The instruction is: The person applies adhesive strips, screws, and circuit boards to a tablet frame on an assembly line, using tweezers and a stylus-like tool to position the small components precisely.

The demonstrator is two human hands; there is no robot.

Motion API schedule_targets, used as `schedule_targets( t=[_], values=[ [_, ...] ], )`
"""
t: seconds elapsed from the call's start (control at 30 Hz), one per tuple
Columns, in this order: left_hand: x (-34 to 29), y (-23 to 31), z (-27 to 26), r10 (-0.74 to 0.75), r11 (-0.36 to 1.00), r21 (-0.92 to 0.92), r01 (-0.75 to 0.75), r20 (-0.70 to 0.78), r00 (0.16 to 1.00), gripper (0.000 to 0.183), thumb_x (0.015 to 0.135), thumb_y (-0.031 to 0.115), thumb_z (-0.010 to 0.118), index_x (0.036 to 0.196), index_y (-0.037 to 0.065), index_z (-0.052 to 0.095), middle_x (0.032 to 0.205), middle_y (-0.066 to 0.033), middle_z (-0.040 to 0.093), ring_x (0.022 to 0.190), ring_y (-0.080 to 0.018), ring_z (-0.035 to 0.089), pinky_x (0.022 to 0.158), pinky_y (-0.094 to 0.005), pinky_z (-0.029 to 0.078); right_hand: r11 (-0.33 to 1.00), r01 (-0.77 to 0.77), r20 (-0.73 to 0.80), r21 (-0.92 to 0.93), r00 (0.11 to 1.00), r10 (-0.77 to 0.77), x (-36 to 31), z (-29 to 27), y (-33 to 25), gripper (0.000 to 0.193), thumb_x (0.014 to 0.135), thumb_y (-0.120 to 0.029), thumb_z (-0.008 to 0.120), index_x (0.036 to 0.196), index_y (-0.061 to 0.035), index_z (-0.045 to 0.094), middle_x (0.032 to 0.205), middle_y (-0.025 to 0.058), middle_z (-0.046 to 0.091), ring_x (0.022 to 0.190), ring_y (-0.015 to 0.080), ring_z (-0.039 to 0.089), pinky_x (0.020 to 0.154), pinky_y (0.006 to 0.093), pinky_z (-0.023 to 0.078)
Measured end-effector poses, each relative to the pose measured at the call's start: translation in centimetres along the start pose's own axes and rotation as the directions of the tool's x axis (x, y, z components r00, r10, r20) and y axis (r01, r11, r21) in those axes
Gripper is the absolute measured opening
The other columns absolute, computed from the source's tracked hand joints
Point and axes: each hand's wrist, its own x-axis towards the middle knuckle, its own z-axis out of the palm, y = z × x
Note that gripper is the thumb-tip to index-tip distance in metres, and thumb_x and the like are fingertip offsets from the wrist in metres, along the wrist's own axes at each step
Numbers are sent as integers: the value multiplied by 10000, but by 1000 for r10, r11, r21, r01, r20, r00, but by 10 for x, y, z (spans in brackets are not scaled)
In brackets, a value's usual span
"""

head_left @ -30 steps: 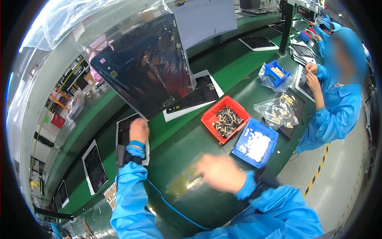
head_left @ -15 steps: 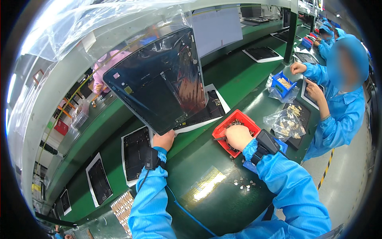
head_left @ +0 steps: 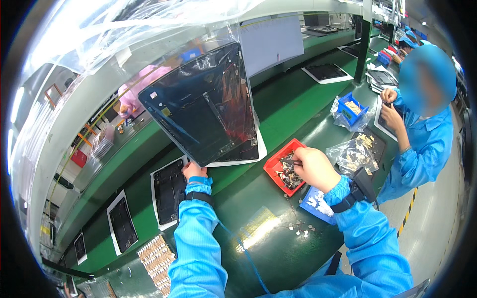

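Observation:
My right hand (head_left: 318, 169) is closed around dark tweezers (head_left: 294, 162), whose tip points into a red bin (head_left: 272, 170) of small metal-and-dark parts. Beside that bin, a blue tray (head_left: 310, 210) of small white pieces lies partly under my right wrist. My left hand (head_left: 194, 170) is curled at the upper right corner of a black flat device housing (head_left: 168, 186), which lies on a white sheet on the green line. What its fingers pinch, if anything, is hidden.
A large dark panel (head_left: 203, 104) in clear film hangs ahead, covering part of another housing. Small round pieces (head_left: 303, 231) and a yellow sheet (head_left: 259, 226) lie on the bench. A co-worker (head_left: 422, 134) sits right, near a blue bin (head_left: 354, 110) and plastic bag (head_left: 350, 154).
My right hand has lifted and shifted right, bringing the tweezers and more of the blue tray into sight. My left hand has moved left to the housing's corner.

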Motion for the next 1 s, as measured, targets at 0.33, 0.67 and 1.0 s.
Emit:
schedule_targets(
  t=[0.33, 0.67, 1.0],
  values=[
    [23, 97, -145, -458, 690, -691, -217, -649, 608, 229, 828, 84, 589, 1010, -55, 597, 941, -90, 620, 777, -144, 571, 714, -281, 455, 959, 161, -293, 233, 952, -89, -54, -45, -27, 213, 651, 34, 612, 853, -30, 607, 784, 110, 561, 738, 276, 578, 638, 336, 469],
    [-103, 191, -320, -54, 697, -716, -46, -116, 992, 251, 884, 134, 493, 1079, -20, 527, 1016, -82, 582, 937, -177, 554, 836, -309, 430, 788, 87, -272, 609, 957, 105, -104, -61, -38, 107, 753, 35, 589, 857, 10, 591, 760, 17, 561, 647, 55, 480, 557, 205, 388],
    [-215, 157, -124, 145, 812, -374, 448, 873, 466, 261, 854, 259, 564, 989, 36, 578, 863, -80, 585, 807, -172, 551, 736, -301, 448, 674, -63, -73, 736, 983, 171, -143, -30, -55, 92, 768, 27, 597, 850, -8, 576, 744, -41, 514, 605, 9, 402, 516, 163, 306]
  ],
)
